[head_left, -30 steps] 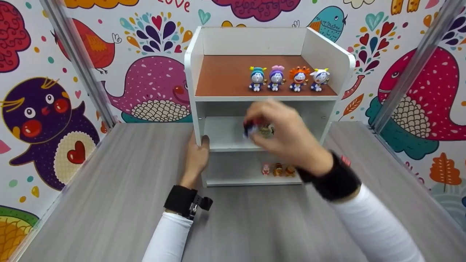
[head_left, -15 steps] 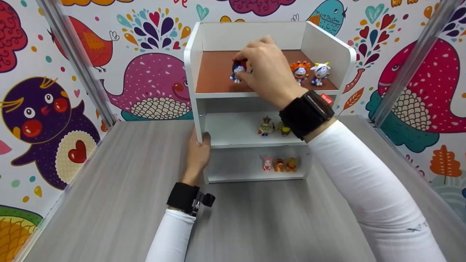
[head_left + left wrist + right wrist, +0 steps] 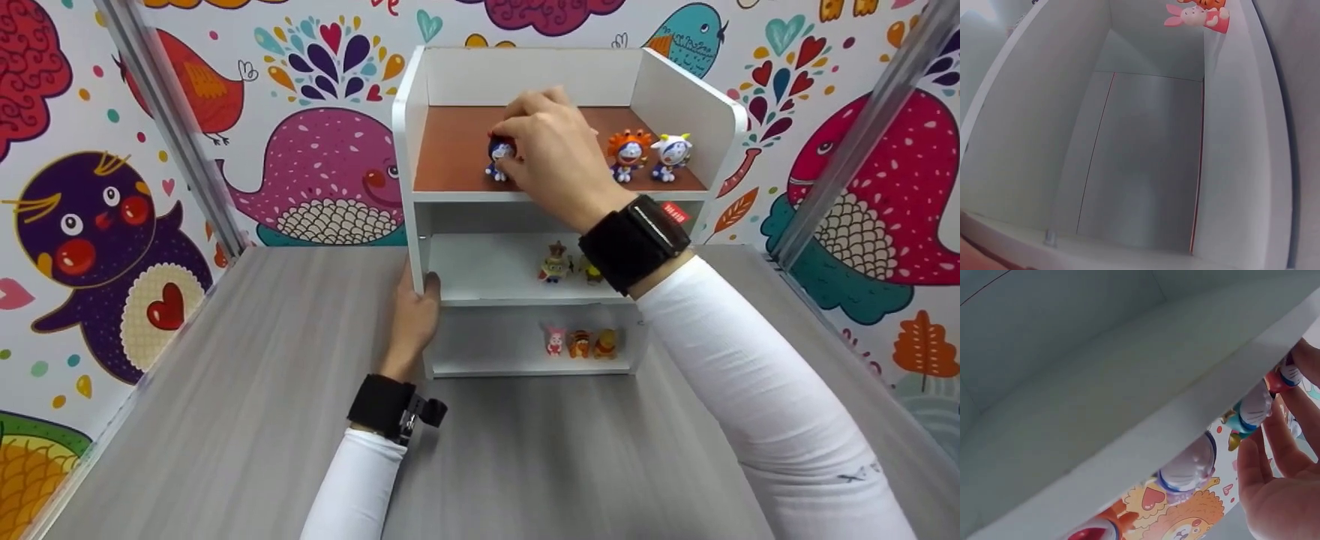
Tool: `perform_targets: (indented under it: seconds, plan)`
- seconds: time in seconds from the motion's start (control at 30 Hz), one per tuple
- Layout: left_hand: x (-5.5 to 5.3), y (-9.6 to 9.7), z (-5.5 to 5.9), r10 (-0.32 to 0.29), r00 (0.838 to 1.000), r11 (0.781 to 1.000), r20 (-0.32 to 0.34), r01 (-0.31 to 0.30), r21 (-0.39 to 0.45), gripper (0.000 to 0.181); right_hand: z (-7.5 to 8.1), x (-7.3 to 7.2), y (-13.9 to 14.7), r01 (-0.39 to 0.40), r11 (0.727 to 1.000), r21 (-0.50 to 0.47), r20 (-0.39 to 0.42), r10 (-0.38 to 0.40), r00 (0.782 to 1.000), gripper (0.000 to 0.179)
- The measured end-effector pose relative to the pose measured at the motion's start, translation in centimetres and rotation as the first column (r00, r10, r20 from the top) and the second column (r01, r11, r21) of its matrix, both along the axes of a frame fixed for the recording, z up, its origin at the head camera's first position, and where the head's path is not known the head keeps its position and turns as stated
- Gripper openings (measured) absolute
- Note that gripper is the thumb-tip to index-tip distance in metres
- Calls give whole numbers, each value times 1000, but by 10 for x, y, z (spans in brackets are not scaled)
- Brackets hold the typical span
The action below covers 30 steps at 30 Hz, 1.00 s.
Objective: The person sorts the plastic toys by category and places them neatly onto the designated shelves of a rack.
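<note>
On the top shelf of the white shelf unit [image 3: 525,193], my right hand [image 3: 555,150] pinches a small figurine [image 3: 500,156] with a dark blue head covering between thumb and fingers. The figurine stands upright near the front edge, at the left end of a row. In the right wrist view, a teal figurine [image 3: 1252,408] and a purple-hatted figurine [image 3: 1188,467] sit beside the fingers; the hand hides both in the head view. To the right stand a crab-hatted figurine [image 3: 628,154] and a white-hatted figurine [image 3: 670,156]. My left hand [image 3: 415,315] grips the unit's left side panel [image 3: 409,150].
A crowned figurine [image 3: 555,262] and a yellow figurine [image 3: 592,272] stand on the middle shelf [image 3: 480,274]. Pink [image 3: 555,341], tiger-striped [image 3: 579,343] and bear figurines [image 3: 604,343] line the bottom shelf [image 3: 487,367]. Grey tabletop [image 3: 525,465] surrounds the unit, with patterned walls behind.
My right hand has risen from in front of the middle shelf to the top shelf, bringing the dark-headed figurine to the row's left end. My left hand keeps its grip on the panel.
</note>
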<state>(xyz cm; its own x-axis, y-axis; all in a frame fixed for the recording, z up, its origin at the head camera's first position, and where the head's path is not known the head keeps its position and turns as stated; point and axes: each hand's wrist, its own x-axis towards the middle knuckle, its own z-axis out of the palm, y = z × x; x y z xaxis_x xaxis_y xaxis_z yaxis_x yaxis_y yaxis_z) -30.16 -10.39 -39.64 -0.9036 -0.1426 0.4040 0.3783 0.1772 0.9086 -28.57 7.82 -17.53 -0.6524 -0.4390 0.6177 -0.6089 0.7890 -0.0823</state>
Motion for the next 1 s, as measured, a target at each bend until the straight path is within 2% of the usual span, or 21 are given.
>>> perform_targets:
  seconds: [0.4,0.53,0.63,0.73,0.83,0.9,1.0]
  plan:
    - [-2,8,0,-23,1000,1000,10,23,-6,60,-2,4,5,9,1000,26,22,-10,1000,34]
    - [-2,13,0,-37,999,999,31,38,-11,60,-5,12,13,20,1000,-23,32,-19,999,42]
    - [-2,16,-2,-47,998,999,36,47,-9,60,-13,24,24,-6,995,-96,-30,4,1000,46]
    - [-2,16,-3,-43,999,999,33,44,-9,60,-28,42,38,-84,981,-177,-142,59,988,44]
    - [-2,10,-3,-36,999,999,35,37,-12,59,-54,63,52,-151,958,-244,-208,101,973,41]
    - [-2,5,-2,-32,998,999,46,33,-8,60,-78,75,60,-167,945,-281,-192,115,975,39]
    - [-1,-6,-2,-19,998,1000,59,20,-13,59,-118,88,68,-129,940,-317,-107,100,989,37]
